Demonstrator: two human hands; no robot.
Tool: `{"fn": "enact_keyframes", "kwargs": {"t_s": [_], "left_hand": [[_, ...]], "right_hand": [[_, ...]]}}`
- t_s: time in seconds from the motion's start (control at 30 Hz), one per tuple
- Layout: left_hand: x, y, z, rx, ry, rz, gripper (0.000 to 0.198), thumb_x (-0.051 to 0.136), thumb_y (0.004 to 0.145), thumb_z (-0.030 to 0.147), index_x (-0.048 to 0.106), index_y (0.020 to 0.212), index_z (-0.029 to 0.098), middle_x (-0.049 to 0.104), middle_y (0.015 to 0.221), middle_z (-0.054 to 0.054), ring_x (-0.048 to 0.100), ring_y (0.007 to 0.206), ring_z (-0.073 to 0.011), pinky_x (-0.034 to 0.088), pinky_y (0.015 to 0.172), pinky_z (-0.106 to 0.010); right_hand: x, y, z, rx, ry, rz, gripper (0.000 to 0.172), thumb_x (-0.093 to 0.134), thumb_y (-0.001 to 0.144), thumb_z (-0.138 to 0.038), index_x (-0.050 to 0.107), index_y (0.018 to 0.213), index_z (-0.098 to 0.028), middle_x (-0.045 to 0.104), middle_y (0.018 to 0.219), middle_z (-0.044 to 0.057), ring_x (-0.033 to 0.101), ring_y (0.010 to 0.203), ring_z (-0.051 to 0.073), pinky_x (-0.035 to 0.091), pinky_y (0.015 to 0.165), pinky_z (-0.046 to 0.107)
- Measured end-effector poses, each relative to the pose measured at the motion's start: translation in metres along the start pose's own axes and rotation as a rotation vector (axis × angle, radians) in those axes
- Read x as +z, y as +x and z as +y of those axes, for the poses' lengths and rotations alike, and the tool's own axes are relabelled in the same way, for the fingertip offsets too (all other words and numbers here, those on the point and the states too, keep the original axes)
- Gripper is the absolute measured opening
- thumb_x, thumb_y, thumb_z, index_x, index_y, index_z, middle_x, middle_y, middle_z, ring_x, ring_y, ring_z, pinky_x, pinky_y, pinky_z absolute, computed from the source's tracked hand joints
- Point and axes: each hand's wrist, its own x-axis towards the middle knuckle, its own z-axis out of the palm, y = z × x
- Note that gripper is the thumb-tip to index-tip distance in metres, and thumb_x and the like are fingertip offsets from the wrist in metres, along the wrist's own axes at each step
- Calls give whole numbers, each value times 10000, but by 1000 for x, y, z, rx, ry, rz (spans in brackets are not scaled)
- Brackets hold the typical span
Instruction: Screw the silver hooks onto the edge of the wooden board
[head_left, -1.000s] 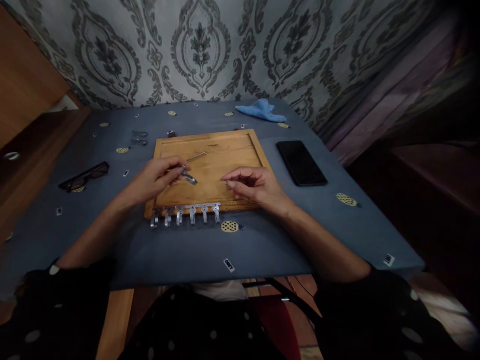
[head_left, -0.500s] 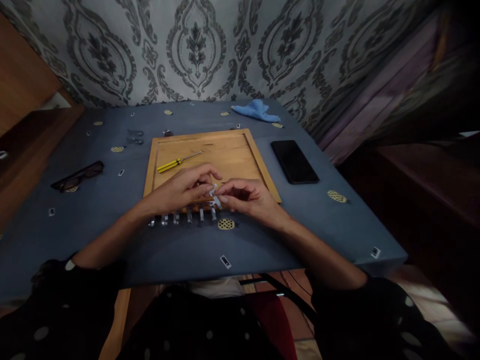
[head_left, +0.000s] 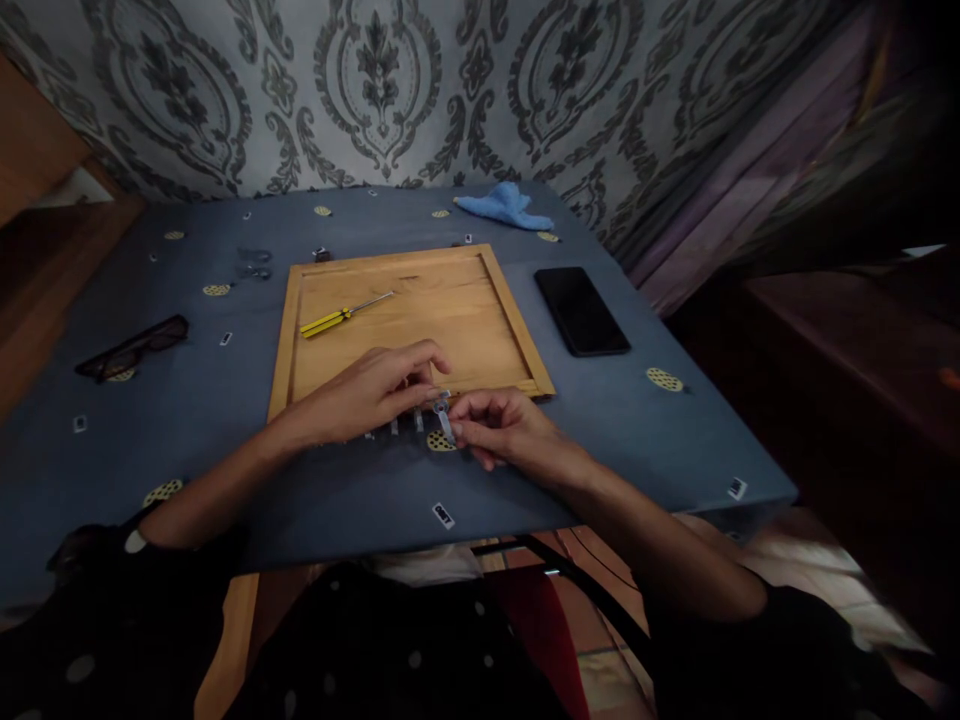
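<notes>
A wooden board (head_left: 465, 320) with a raised rim lies on the blue table. Along its near edge runs a metal strip of hooks (head_left: 397, 425), mostly hidden by my hands. My right hand (head_left: 499, 428) pinches a small metal hook (head_left: 443, 413) at the strip's right end. My left hand (head_left: 375, 388) rests curled over the near edge, fingertips touching that same hook. A yellow-handled screwdriver (head_left: 341, 315) lies on the board's far left part, apart from both hands.
A black phone (head_left: 581, 310) lies right of the board. Dark glasses (head_left: 135, 346) lie at the left. A blue cloth (head_left: 502, 205) sits at the far edge near the patterned wall. Small metal parts (head_left: 255, 262) lie beyond the board's left corner. The table's near edge runs just below my wrists.
My left hand carried a metal piece from the board's middle to its near edge, uncovering the screwdriver. My right hand moved there too and pinched the piece. The view tilted down.
</notes>
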Motion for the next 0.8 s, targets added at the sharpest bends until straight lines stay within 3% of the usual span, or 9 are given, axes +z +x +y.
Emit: {"fn": "enact_keyframes", "kwargs": {"t_s": [0.17, 0.27, 0.4, 0.63, 0.8], "left_hand": [[-5, -7, -3, -29, 95, 112, 275, 562, 981, 411, 615, 1118, 179, 702, 956, -34, 661, 856, -161, 502, 733, -256], [-1, -12, -3, 8, 153, 68, 370, 654, 945, 437, 601, 1218, 193, 709, 1153, -73, 679, 1062, -212, 536, 911, -323], [12, -19, 2, 28, 331, 23, 564, 734, 902, 487, 537, 1363, 231, 636, 1376, -107, 607, 1260, -276, 493, 1069, -436], [24, -20, 3, -24, 412, 67, 583, 699, 930, 498, 478, 1384, 206, 683, 1260, -111, 636, 1190, -279, 524, 997, -433], [28, -19, 0, -24, 422, 104, 489, 675, 956, 436, 475, 1342, 212, 699, 1214, -106, 675, 1102, -264, 546, 925, -412]], "right_hand": [[1, 0, -1, 143, 78, 78, 426, 886, 615, -509, 636, 675, -169, 646, 580, -44, 483, 338, 41, 252, 313, 183], [1, 2, -5, 195, 81, 62, 401, 890, 595, -476, 640, 649, -167, 644, 555, -47, 501, 340, 42, 267, 314, 174], [2, 5, -9, 254, 87, 59, 356, 890, 601, -420, 641, 632, -167, 667, 557, -35, 507, 340, 38, 239, 306, 166], [6, 8, -11, 314, 74, 119, 223, 773, 790, -229, 646, 621, -158, 658, 528, -34, 461, 321, 23, 190, 311, 160], [5, 8, -9, 289, 76, 113, 190, 750, 813, -229, 668, 656, -161, 682, 556, -22, 474, 337, 33, 215, 313, 163]]}}
